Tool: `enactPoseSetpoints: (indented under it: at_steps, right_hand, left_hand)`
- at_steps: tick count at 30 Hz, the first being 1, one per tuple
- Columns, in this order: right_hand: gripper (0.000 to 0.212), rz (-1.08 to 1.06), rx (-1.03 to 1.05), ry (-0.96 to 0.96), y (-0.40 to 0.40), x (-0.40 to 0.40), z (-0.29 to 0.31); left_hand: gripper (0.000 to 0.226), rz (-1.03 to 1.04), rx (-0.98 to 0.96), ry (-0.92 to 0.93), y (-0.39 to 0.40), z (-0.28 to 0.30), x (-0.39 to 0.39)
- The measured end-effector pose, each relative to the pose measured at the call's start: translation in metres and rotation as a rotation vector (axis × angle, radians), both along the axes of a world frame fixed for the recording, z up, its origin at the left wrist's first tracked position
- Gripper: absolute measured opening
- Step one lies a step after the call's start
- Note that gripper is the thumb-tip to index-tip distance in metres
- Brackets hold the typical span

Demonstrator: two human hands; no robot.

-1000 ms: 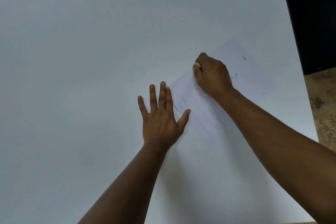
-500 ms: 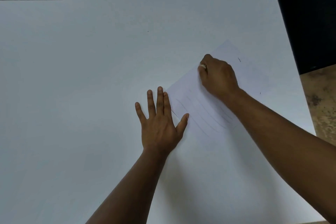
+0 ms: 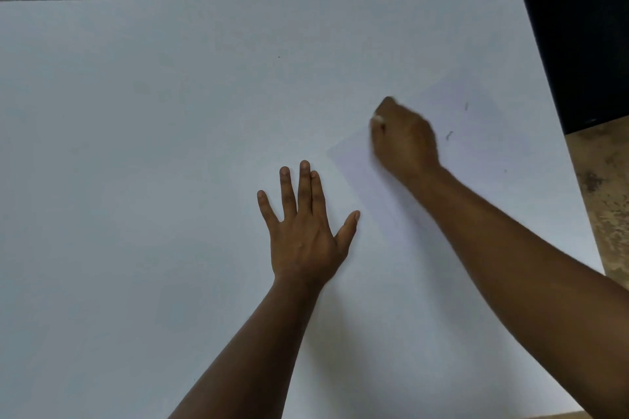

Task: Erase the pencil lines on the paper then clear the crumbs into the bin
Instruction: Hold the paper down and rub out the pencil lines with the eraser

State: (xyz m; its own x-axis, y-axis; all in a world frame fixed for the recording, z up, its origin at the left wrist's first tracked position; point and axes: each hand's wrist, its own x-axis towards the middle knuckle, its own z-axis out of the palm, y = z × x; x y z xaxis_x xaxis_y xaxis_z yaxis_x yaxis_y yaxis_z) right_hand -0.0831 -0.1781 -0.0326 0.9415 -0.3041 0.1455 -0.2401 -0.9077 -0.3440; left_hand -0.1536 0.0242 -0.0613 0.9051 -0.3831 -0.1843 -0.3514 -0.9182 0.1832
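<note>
White paper (image 3: 354,163) lying diagonally, long axis toward far right corner

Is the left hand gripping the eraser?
No, the left hand lies flat with spread fingers on the table; the right hand holds the eraser.

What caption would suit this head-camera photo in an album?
Left hand flat beside the paper, right hand rubbing with an eraser.
</note>
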Motion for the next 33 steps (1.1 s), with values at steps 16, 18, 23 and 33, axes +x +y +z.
enactPoseSetpoints:
  at_steps: [16, 18, 23, 33]
  right_hand:
    - [0.011, 0.254, 0.566, 0.124, 0.047, -0.047, 0.006]
    - [0.014, 0.255, 0.634, 0.171, 0.053, -0.051, 0.006]
    - [0.012, 0.27, 0.538, 0.153, 0.064, -0.05, 0.004]
    - [0.017, 0.133, 0.135, 0.023, 0.01, -0.012, 0.004]
  left_hand:
    - [0.085, 0.045, -0.107, -0.075, 0.004, -0.007, -0.001]
    - [0.083, 0.022, -0.088, -0.075, 0.005, -0.008, 0.0]
    - [0.082, -0.01, -0.046, -0.069, 0.006, -0.01, 0.0]
    - [0.084, 0.007, -0.027, 0.009, 0.004, -0.005, -0.001]
